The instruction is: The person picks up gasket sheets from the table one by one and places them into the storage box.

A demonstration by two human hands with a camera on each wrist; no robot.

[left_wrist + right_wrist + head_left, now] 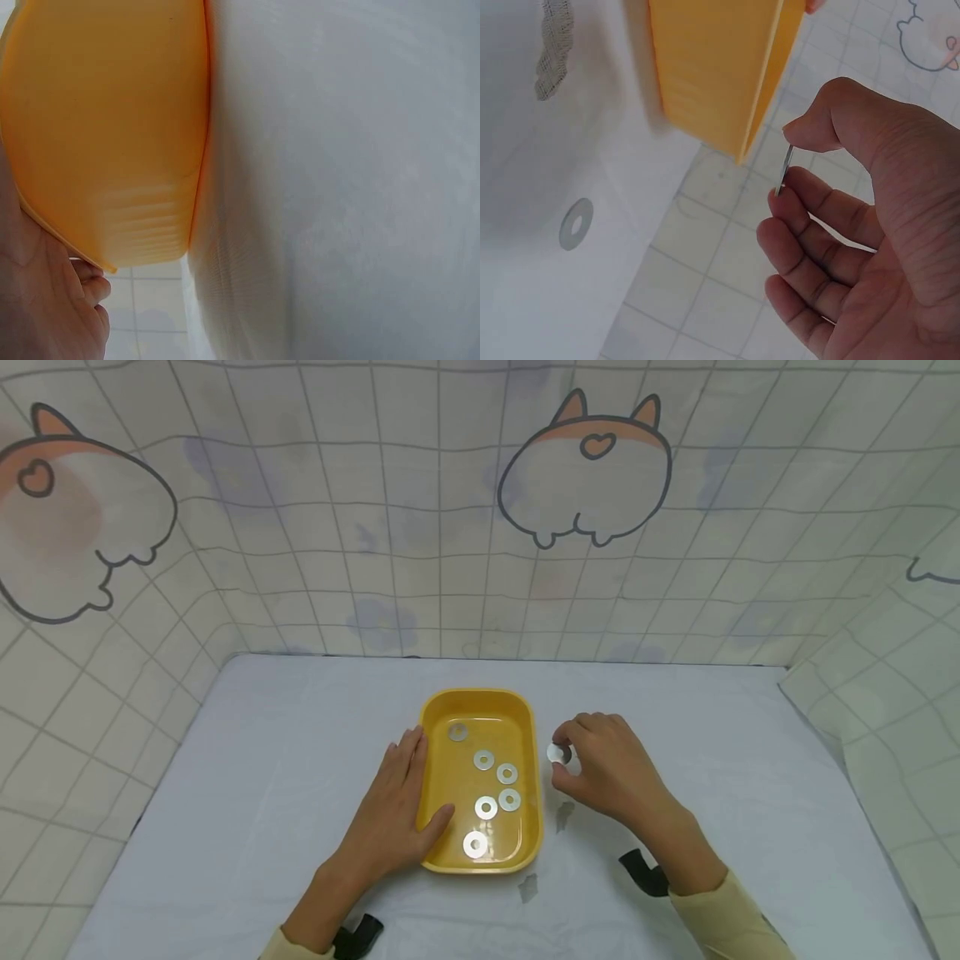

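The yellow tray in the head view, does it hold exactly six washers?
Yes, six silver washers lie flat inside the yellow tray, apart from the one outside it.

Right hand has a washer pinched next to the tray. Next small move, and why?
Probably carry it left over the rim and release. The right hand pinches a washer just outside the yellow tray, which holds six washers; the left hand steadies it.

Yellow tray (534, 793); silver washers (486, 807); pale blue-white table cloth (285, 760); grid-patterned backdrop (375, 527), orange-white cartoon prints.
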